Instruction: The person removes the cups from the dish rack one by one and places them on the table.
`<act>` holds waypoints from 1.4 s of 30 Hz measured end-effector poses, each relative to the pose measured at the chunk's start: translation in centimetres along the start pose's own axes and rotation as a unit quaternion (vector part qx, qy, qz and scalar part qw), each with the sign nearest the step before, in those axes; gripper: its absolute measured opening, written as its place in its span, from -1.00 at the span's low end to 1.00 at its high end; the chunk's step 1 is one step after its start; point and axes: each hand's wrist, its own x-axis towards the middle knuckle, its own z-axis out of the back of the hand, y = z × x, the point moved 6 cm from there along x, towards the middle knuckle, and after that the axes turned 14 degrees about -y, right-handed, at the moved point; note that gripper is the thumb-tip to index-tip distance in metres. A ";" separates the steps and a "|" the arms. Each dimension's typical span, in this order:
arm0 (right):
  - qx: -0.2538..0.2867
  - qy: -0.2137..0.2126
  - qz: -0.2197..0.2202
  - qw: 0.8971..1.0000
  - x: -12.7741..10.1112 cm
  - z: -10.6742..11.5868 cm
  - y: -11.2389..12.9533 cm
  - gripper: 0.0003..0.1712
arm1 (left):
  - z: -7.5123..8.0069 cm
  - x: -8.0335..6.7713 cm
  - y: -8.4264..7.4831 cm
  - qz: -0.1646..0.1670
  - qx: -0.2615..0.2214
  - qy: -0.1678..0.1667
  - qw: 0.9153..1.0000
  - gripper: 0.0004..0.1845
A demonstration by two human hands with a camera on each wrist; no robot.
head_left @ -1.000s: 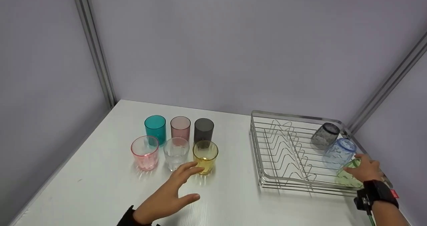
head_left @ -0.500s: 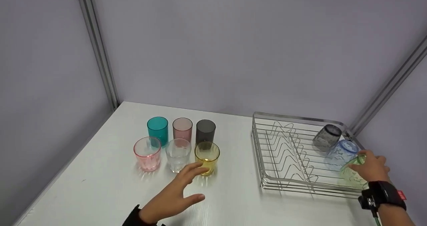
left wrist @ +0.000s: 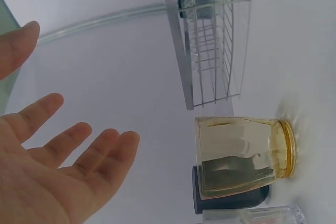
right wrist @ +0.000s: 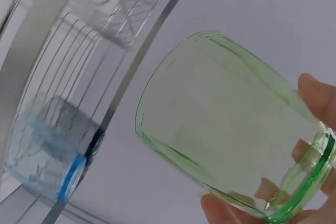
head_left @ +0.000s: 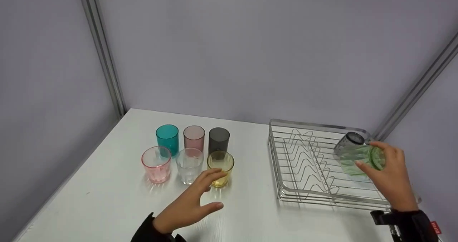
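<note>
My right hand [head_left: 391,179] grips a clear green glass [head_left: 356,159] near its thick base, thumb on one side and fingers on the other. The glass is tilted above the right part of the wire dish rack [head_left: 281,170], its mouth away from the palm. In the right wrist view, a blue glass [right wrist: 42,153] lies in the rack beside a dark grey patterned glass [head_left: 349,142]; the green glass mostly hides the blue one in the head view. My left hand [head_left: 189,206], fingers spread and holding nothing, hovers by an upright yellow glass [head_left: 220,167].
Upright on the white table [head_left: 247,213] at left stand a pink-rimmed glass [head_left: 157,167], a clear glass [head_left: 189,167], a teal cup [head_left: 167,140], a mauve cup [head_left: 194,138] and a dark grey cup [head_left: 219,140]. Grey walls [head_left: 250,56] close the back and sides.
My right hand has lifted the green glass from the rack's front right corner, raising it and moving it left over the blue glass. The left hand stays nearly still.
</note>
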 end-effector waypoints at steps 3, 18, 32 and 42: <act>0.027 -0.015 0.028 0.999 -1.0 -0.5 2.8 -0.22 | 0.0 0.3 -0.4 -0.005 -0.008 -0.004 1.000 -0.32; 0.207 -0.014 0.131 0.970 -5.2 -2.9 10.5 -0.27 | -0.3 1.4 -2.2 -0.030 -0.039 -0.017 0.999 -0.29; 0.474 0.069 0.143 0.866 -8.1 -4.3 14.2 -0.27 | -1.8 2.6 -3.9 -0.070 -0.086 -0.015 0.994 -0.15; 0.517 0.058 0.161 0.838 -9.9 -6.3 15.1 -0.21 | -3.4 3.8 -4.9 -0.088 -0.148 -0.010 0.985 0.01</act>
